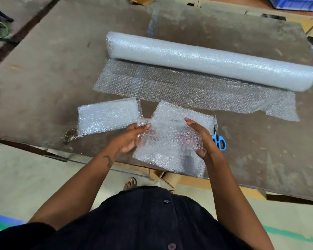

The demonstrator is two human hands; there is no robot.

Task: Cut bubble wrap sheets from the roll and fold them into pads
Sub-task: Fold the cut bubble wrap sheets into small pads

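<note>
Brown and scuffed, the surface [61, 69] fills most of the view, with pale floor below its near edge and a blue crate [296, 3] at the far right corner. Across the far half lies the bubble wrap roll [206, 60], its loose end [188, 89] unrolled toward the person and lying flat. Nearer, to the left, a folded pad [108, 116] rests flat by itself, just beside the sheet in hand.

Both hands work on a cut sheet [170, 141] at the near edge of the surface, part of it hanging past that edge. On its left side, the left hand [128, 139] has its fingers reaching forward along the wrap; I cannot tell whether this grip pinches the wrap or only touches it. At the right side, the right hand [201, 138] has straight fingers laid against the sheet and its thumb tucked at the lower edge, so this grip looks flat and pressing rather than curled round.

Blue-handled scissors [219, 139] lie on the surface just right of the right hand, partly hidden behind it.
</note>
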